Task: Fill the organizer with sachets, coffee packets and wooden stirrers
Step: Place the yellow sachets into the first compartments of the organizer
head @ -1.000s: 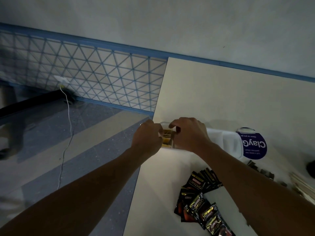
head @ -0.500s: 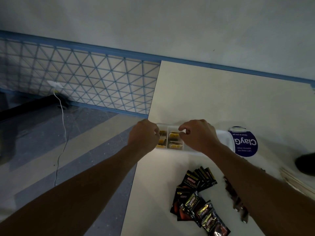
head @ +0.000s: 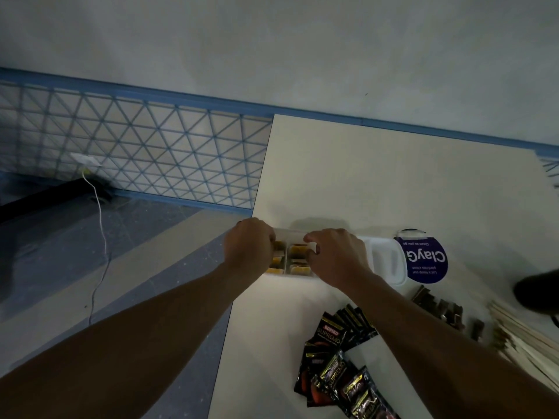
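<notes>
Both hands are at the white organizer (head: 387, 261), which lies flat on the table (head: 363, 182) close to the table's left edge.

Left hand (head: 249, 247): on the organizer's left end, fingers curled down over the rim, tips hidden. Can't tell if they grip the rim, a sachet or nothing.

Right hand (head: 335, 258): just right of the left hand, over the organizer's middle. Thumb and forefinger are drawn together above a compartment. There's something pale at the tips, too small to call, so I can't tell if it's pinching anything.

Between the two hands: compartments holding yellow sachets (head: 298, 251), several visible. Right of the right hand, the organizer's long end compartments show plain white plastic.

Further right of that hand: a purple disc (head: 429, 261) with white lettering, right at the organizer's far end.

Nearer the person than the right hand, partly under its forearm: black coffee packets (head: 332, 334) in a fanned, overlapping pile on the table. Right of the forearm is a loose row of small brown packets (head: 438, 306), then the wooden stirrers (head: 520, 340) bundled at the frame edge. Beyond them is a dark object (head: 538, 293), blurred.

Left of the left hand: the table edge, then the floor (head: 151, 267) with a white cable (head: 99, 237) trailing across it.
</notes>
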The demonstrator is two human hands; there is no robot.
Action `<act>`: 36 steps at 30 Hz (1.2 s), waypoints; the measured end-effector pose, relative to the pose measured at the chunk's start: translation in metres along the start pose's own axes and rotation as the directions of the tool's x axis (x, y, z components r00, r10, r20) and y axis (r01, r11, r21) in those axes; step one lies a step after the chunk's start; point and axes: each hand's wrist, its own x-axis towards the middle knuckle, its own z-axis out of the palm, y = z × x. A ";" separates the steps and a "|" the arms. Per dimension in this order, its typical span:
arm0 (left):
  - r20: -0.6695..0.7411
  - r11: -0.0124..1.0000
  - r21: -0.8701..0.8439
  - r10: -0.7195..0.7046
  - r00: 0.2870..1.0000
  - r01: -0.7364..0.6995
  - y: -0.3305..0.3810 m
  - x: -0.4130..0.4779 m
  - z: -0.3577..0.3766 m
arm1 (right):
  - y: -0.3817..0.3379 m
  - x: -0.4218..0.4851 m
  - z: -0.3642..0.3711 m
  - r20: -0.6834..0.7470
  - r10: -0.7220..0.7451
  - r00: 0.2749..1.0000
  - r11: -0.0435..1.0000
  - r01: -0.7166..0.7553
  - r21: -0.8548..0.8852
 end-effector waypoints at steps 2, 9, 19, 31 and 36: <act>-0.018 0.999 -0.015 0.029 0.999 -0.029 0.001 0.000 -0.002 | 0.000 0.001 0.001 0.005 0.012 1.000 1.000 -0.012 -0.001; -0.117 0.991 -0.080 0.096 0.989 -0.106 -0.001 0.006 -0.019 | 0.001 0.005 0.004 -0.011 0.021 1.000 1.000 -0.021 0.003; -0.015 0.988 -0.103 0.118 0.993 -0.118 -0.011 -0.001 -0.007 | 0.003 0.004 0.007 -0.022 0.039 0.999 0.999 -0.038 0.008; -0.048 0.995 -0.100 0.023 0.999 -0.028 -0.008 0.005 -0.009 | -0.002 0.003 0.006 -0.005 0.044 0.999 0.999 -0.043 0.023; -0.072 0.993 -0.107 0.039 0.997 -0.046 -0.004 0.005 -0.015 | -0.011 0.002 0.001 -0.081 -0.021 0.996 0.996 0.028 0.086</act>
